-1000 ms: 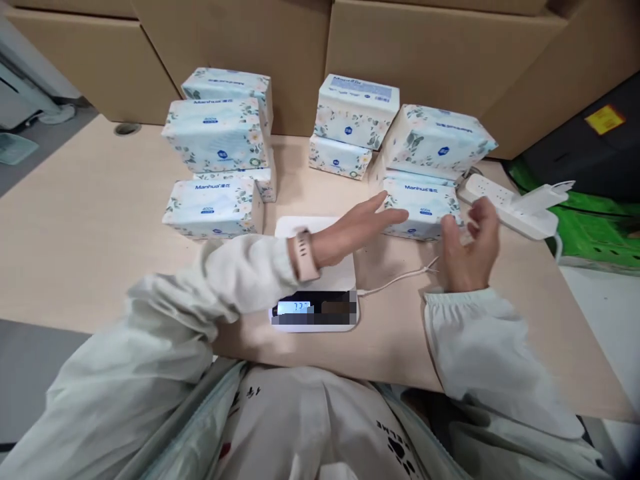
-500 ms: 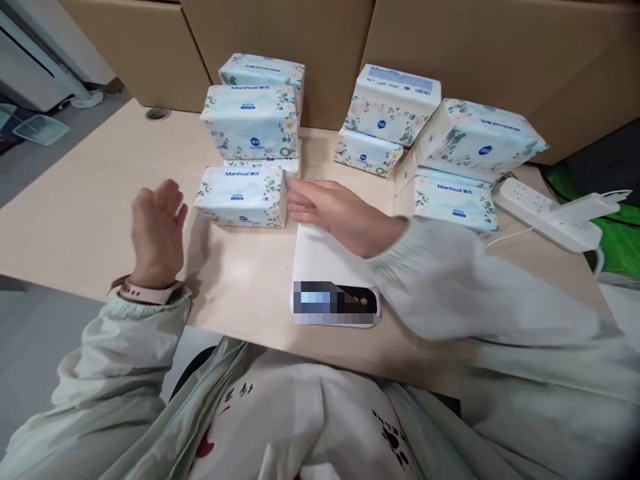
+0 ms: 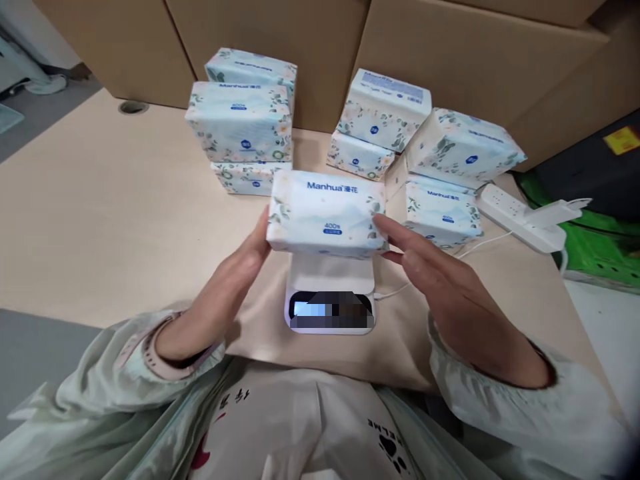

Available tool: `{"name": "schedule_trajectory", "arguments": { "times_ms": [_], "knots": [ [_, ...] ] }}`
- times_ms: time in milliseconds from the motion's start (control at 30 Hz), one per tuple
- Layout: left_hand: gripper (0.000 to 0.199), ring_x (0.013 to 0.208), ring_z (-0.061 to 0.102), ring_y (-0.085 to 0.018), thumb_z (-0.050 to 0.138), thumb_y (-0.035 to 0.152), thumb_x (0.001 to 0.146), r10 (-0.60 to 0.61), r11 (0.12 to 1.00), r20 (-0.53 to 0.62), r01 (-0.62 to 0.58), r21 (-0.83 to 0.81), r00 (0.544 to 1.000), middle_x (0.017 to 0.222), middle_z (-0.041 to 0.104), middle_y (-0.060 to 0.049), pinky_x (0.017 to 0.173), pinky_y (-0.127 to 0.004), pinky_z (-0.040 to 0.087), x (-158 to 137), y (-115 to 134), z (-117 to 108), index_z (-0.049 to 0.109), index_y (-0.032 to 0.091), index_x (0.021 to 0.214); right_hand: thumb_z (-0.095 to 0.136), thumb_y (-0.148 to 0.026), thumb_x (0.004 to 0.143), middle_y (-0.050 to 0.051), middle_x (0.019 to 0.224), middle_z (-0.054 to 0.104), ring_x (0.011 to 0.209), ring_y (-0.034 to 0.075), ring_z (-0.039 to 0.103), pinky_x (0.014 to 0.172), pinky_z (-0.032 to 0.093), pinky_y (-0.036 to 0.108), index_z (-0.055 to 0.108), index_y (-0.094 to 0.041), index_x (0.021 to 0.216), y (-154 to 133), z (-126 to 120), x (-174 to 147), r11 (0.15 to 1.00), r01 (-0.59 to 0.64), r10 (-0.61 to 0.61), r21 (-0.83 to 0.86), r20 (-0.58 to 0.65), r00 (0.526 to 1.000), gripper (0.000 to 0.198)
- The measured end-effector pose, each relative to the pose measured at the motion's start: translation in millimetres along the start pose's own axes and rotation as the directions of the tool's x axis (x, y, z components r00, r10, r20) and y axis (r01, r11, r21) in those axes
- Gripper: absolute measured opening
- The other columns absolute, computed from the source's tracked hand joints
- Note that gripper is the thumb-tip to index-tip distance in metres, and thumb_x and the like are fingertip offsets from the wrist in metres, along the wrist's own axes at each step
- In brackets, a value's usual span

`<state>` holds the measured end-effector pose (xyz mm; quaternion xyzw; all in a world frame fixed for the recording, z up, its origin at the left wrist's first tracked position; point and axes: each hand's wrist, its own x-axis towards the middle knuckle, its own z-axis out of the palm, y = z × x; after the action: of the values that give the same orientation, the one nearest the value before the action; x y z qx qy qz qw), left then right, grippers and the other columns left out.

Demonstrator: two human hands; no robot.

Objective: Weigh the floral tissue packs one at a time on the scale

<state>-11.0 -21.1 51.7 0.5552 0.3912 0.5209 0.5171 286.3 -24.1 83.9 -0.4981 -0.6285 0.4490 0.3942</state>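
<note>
A tissue pack (image 3: 327, 212) with a floral print is between my two hands, over the back part of a white digital scale (image 3: 333, 273). My left hand (image 3: 233, 283) presses against the pack's left end, its fingers partly hidden behind it. At the right end, my right hand (image 3: 433, 273) has its fingers on the corner and side. I cannot tell whether the underside of the pack touches the scale. The scale's display, at the front, is lit but blurred out.
Stacked tissue packs stand at the back left (image 3: 240, 123), back centre (image 3: 385, 110) and right (image 3: 465, 150). A white power strip (image 3: 520, 217) lies at the right, and a thin cable runs to the scale. Cardboard boxes (image 3: 270, 47) line the table's far edge.
The front-left tissue pack has moved right, from the table to over the scale. Both hands have closed in on its ends; my left hand was apart from it before. The view has shifted slightly.
</note>
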Motion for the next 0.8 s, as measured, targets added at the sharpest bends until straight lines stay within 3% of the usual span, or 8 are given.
{"name": "schedule_trajectory", "arguments": {
  "times_ms": [67,133,233,333,500,800],
  "knots": [
    [0.064,0.177,0.021,-0.035,0.068,0.066,0.105,-0.116,0.993,0.163,0.120,-0.018,0.980,0.180,0.045,0.004,0.149,-0.062,0.019,3.6,-16.7,4.4,0.063,0.038,0.163,0.071,-0.060,0.105,-0.008,0.164,0.068,0.161,0.033,0.059,0.138,0.048,0.060,0.073,-0.044,0.149,16.6,-9.4,-7.2,1.000,-0.013,0.012,-0.023,-0.059,0.998,0.047],
    [0.063,0.178,0.021,-0.035,0.064,0.063,0.108,-0.149,0.988,0.175,0.153,-0.011,0.973,0.182,0.041,0.005,0.150,-0.061,0.015,6.6,-30.7,5.9,0.061,0.038,0.165,0.070,-0.058,0.106,-0.006,0.162,0.070,0.157,0.032,0.063,0.135,0.052,0.059,0.073,-0.043,0.150,36.2,-11.1,-9.4,1.000,0.009,-0.009,-0.007,-0.120,0.993,0.047],
    [0.053,0.175,0.031,-0.033,0.062,0.059,0.111,-0.049,0.999,-0.008,0.049,0.022,0.999,0.177,0.051,0.004,0.149,-0.058,0.021,10.2,-44.0,4.0,0.069,0.037,0.158,0.066,-0.052,0.109,-0.002,0.161,0.072,0.151,0.028,0.068,0.131,0.057,0.056,0.071,-0.041,0.152,65.6,-3.6,-10.8,0.992,0.120,-0.104,0.047,-0.263,0.959,0.045],
    [0.046,0.171,0.040,-0.032,0.062,0.061,0.110,0.030,0.999,-0.195,-0.025,0.024,0.980,0.168,0.062,0.002,0.147,-0.057,0.030,13.4,-49.4,0.6,0.078,0.036,0.146,0.062,-0.047,0.112,0.001,0.158,0.074,0.147,0.027,0.071,0.131,0.056,0.054,0.073,-0.036,0.151,87.0,6.7,-13.8,0.978,0.198,-0.158,0.067,-0.385,0.909,0.042],
    [0.043,0.167,0.049,-0.029,0.059,0.062,0.110,-0.002,1.000,-0.227,0.004,0.010,0.974,0.160,0.070,0.003,0.145,-0.052,0.035,15.6,-45.6,0.4,0.082,0.036,0.136,0.059,-0.046,0.113,0.000,0.154,0.077,0.146,0.025,0.072,0.128,0.059,0.048,0.076,-0.037,0.147,96.3,12.0,-17.2,0.978,0.172,-0.122,0.115,-0.354,0.927,0.039],
    [0.031,0.156,0.061,-0.032,0.068,0.056,0.103,-0.011,0.999,-0.254,0.023,0.044,0.967,0.144,0.078,-0.004,0.141,-0.056,0.041,17.4,-40.3,3.9,0.080,0.028,0.111,0.058,-0.050,0.113,0.000,0.154,0.077,0.147,0.027,0.071,0.130,0.057,0.050,0.075,-0.038,0.148,98.0,10.8,-18.0,0.981,0.159,-0.115,0.109,-0.329,0.937,0.041]
  ]
}}
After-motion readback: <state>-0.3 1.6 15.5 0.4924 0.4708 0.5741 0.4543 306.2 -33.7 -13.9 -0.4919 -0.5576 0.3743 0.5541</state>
